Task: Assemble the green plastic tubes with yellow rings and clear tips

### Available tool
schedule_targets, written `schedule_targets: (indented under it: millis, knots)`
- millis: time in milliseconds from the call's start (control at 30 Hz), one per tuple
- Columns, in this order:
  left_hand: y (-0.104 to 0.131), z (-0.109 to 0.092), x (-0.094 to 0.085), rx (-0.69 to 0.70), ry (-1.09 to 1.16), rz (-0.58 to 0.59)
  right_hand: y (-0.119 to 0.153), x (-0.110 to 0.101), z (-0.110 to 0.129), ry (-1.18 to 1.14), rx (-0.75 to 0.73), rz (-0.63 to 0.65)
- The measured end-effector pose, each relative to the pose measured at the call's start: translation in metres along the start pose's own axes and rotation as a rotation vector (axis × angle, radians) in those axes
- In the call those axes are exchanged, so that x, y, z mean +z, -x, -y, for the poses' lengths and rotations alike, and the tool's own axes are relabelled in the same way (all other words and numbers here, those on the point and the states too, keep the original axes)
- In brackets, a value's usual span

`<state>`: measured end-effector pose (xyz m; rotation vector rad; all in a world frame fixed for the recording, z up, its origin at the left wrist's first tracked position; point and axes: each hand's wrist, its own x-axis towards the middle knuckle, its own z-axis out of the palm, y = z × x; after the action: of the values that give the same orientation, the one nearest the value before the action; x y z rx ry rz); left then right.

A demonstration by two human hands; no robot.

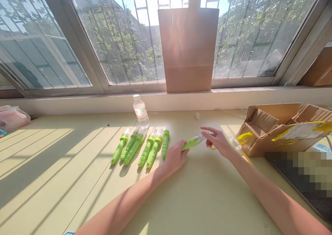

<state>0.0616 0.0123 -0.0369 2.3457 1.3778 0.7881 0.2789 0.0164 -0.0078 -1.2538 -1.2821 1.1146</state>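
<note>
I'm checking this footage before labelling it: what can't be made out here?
All in the head view:
Near end of the held green wand: covered by the left hand.
Small yellow thing: partly hidden by the right hand.
Print on the bottle: too small to read.
Pink bag: cut off by the left edge.
Dark object: partly pixelated, cut off by the right edge.
</note>
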Motion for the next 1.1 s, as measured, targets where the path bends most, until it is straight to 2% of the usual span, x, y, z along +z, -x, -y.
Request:
schedule_targets:
  millis: [100, 300, 433, 533, 667, 767, 867, 933, 1000, 1100]
  knots:
    - [0.0, 0.002, 0.002, 0.027, -0.024, -0.006, 0.0, 0.002, -0.003, 0.102, 0.006, -0.054]
    - [0.0, 0.002, -0.001, 0.049, -0.012, -0.008, 0.001, -0.003, -0.003, 0.041, -0.028, 0.143]
    - [0.0, 0.002, -0.003, 0.092, -0.023, 0.019, 0.0, -0.004, -0.007, 0.219, -0.001, 0.066]
    - [-0.001, 0.002, -0.002, 0.106, -0.015, -0.001, 0.002, -0.001, -0.007, 0.229, -0.042, 0.003]
    - [0.0, 0.002, -0.003, 0.119, -0.036, 0.002, 0.006, 0.004, -0.001, 0.125, -0.101, 0.077]
    - [0.001, 0.003, -0.002, 0.12, -0.122, 0.003, 0.005, 0.005, 0.0, 0.208, -0.098, 0.057]
    - [0.002, 0.004, -0.001, 0.165, -0.241, -0.051, 0.003, 0.005, -0.002, 0.301, -0.074, 0.014]
    - [0.002, 0.003, -0.001, 0.21, -0.29, -0.083, 0.003, 0.003, -0.002, 0.327, -0.05, 0.032]
    - [0.002, 0.003, -0.002, 0.241, -0.311, -0.086, 0.006, 0.0, 0.0, 0.38, -0.103, 0.065]
    - [0.002, 0.001, -0.003, 0.227, -0.326, -0.056, 0.014, -0.003, 0.006, 0.644, -0.381, 0.132]
